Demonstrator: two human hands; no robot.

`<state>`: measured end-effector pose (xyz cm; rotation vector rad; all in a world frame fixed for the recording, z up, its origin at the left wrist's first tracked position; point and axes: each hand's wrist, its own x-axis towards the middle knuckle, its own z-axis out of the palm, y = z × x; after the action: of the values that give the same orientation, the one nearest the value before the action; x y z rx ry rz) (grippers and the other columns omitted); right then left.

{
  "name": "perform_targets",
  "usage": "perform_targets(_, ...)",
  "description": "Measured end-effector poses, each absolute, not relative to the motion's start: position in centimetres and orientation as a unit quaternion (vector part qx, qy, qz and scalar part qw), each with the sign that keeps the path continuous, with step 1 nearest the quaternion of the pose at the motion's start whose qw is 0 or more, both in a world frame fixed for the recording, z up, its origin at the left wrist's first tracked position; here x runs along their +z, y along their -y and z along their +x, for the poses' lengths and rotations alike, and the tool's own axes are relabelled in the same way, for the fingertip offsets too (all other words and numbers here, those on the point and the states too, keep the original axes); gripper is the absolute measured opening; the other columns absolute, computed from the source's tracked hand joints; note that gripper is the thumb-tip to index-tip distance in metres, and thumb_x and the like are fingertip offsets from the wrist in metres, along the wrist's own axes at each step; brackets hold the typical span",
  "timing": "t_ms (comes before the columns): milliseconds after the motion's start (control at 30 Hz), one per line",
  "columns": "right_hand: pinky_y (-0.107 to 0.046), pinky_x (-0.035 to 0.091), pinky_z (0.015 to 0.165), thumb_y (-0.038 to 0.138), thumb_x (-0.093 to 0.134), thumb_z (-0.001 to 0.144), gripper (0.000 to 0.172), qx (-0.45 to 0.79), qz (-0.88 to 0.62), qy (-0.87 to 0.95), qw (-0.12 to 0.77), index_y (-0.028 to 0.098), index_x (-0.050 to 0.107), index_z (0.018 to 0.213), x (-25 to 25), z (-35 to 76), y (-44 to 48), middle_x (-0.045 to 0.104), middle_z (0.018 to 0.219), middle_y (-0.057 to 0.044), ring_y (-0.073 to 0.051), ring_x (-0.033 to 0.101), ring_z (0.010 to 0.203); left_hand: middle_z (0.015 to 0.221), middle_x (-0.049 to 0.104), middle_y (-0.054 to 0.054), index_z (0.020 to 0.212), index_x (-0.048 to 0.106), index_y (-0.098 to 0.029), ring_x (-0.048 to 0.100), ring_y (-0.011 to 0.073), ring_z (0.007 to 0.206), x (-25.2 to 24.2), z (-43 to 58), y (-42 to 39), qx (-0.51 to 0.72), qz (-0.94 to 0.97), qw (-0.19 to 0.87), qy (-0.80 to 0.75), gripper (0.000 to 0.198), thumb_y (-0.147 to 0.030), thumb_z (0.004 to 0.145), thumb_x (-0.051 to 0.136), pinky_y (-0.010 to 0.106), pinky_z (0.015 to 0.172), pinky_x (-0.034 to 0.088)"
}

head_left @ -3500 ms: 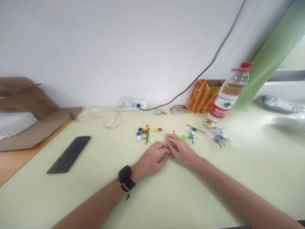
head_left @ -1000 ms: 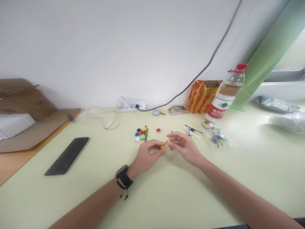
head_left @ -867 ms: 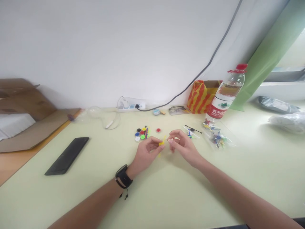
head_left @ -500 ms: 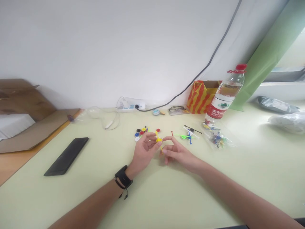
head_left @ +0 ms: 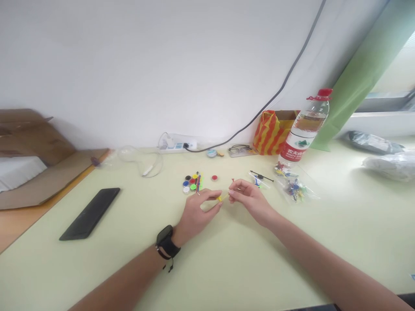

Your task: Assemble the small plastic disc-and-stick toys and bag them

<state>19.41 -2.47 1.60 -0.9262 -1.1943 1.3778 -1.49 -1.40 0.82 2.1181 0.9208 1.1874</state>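
Observation:
My left hand (head_left: 197, 212), with a black watch on its wrist, pinches a small yellow spinner piece (head_left: 220, 199) between thumb and fingertips. A thin yellow strip juts from it toward my right hand (head_left: 250, 201), whose thumb and fingers are closed on its far end. Left of the hands lies a group of coloured round discs (head_left: 192, 182) beside several thin arrows (head_left: 199, 183). A lone red disc (head_left: 214, 177) rests just beyond. Past my right hand is a black arrow spinner (head_left: 261, 176), with blue and white pieces partly hidden.
A clear bag of coloured parts (head_left: 295, 188) lies near a large water bottle (head_left: 300, 134) and a striped bag (head_left: 270, 133). Glasses (head_left: 239, 149) and a power strip (head_left: 177, 146) are along the wall. A dark flat case (head_left: 90, 213) and cardboard box (head_left: 48, 172) occupy the left.
Both hands have shifted, and the yellow piece has turned from upright to roughly sideways between them. My right hand has moved up, covering the green piece. The red disc is now fully visible.

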Motion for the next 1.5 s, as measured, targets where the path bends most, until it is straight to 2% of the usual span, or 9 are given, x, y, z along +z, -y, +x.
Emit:
perform_targets(333,-0.034,0.054,0.074,0.039,0.079,0.083,0.024,0.568,-0.378,0.512,0.522,0.02,0.065,0.089,1.6,19.4,2.5,0.061,0.078,0.001,-0.015,0.063,0.073,0.098,0.078,0.005,0.107,0.075,-0.021,0.075,0.0198,0.088,0.9,-1.6,1.5,0.44,0.769,0.307,-0.348,0.021,-0.02,0.086,0.074,0.033,0.086,0.062)
perform_targets(600,-0.033,0.053,0.075,0.038,0.076,0.086,0.027,0.552,-0.389,0.517,0.525,0.023,0.063,0.105,1.5,19.8,2.3,0.065,0.092,-0.001,-0.015,0.064,0.075,0.113,0.073,0.01,0.112,0.07,-0.018,0.071,0.0223,0.107,1.2,-0.9,1.4,0.391,0.673,0.555,-0.294,0.025,-0.028,0.089,0.074,0.039,0.102,0.056)
perform_targets(700,-0.034,0.053,0.071,0.041,0.07,0.09,0.028,0.47,-0.421,0.549,0.549,0.026,0.062,0.113,1.6,20.0,2.2,0.066,0.101,-0.004,-0.017,0.064,0.077,0.107,0.074,0.008,0.108,0.071,-0.018,0.071,0.021,0.102,1.0,-1.0,0.9,0.4,0.642,0.57,-0.32,0.027,-0.03,0.085,0.078,0.037,0.097,0.058)
perform_targets(833,-0.034,0.05,0.068,0.038,0.062,0.096,0.018,0.338,-0.426,0.673,0.501,0.022,0.071,0.093,1.8,20.6,2.5,0.065,0.084,-0.004,-0.017,0.059,0.072,0.106,0.075,0.008,0.104,0.073,-0.018,0.071,0.021,0.101,1.0,-1.3,0.4,0.411,0.62,0.573,-0.344,0.027,-0.033,0.083,0.08,0.037,0.096,0.058)
perform_targets(1033,-0.031,0.047,0.065,0.033,0.054,0.099,0.047,0.294,-0.401,0.724,0.479,0.027,0.049,0.145,1.7,20.4,3.2,0.06,0.088,-0.002,-0.015,0.053,0.067,0.107,0.076,0.008,0.104,0.075,-0.018,0.072,0.0221,0.101,1.4,-1.4,0.4,0.41,0.591,0.587,-0.372,0.032,-0.036,0.079,0.084,0.04,0.099,0.057)
perform_targets(1100,-0.03,0.046,0.064,0.037,0.054,0.099,0.037,0.315,-0.407,0.708,0.483,0.026,0.056,0.135,1.5,20.2,3.1,0.059,0.092,-0.002,-0.014,0.051,0.067,0.106,0.077,0.008,0.103,0.075,-0.018,0.072,0.0224,0.101,1.5,-1.4,0.4,0.41,0.584,0.59,-0.378,0.033,-0.037,0.078,0.085,0.04,0.1,0.057)
perform_targets(1167,-0.029,0.042,0.059,0.043,0.049,0.101,0.029,0.367,-0.413,0.693,0.462,0.021,0.066,0.093,1.3,20.3,2.9,0.054,0.077,-0.001,-0.013,0.047,0.061,0.105,0.077,0.009,0.102,0.075,-0.018,0.072,0.0227,0.101,1.6,-1.4,0.4,0.415,0.579,0.589,-0.383,0.034,-0.037,0.076,0.086,0.04,0.098,0.057)
perform_targets(1267,-0.029,0.032,0.053,0.051,0.042,0.103,0.06,0.457,-0.398,0.678,0.415,0.021,0.038,0.051,1.3,20.5,2.7,0.034,0.052,0.003,-0.012,0.033,0.051,0.105,0.077,0.009,0.102,0.074,-0.017,0.072,0.0227,0.1,1.7,-1.4,0.5,0.42,0.577,0.583,-0.388,0.035,-0.038,0.076,0.086,0.039,0.096,0.058)
perform_targets(1500,-0.028,0.042,0.062,0.05,0.066,0.092,0.031,0.459,-0.399,0.639,0.472,0.022,0.057,0.083,2.2,20.0,2.9,0.056,0.075,0.0,-0.014,0.05,0.065,0.105,0.077,0.009,0.104,0.074,-0.018,0.072,0.0221,0.099,1.3,-1.4,0.4,0.414,0.581,0.59,-0.378,0.035,-0.038,0.078,0.085,0.038,0.094,0.058)
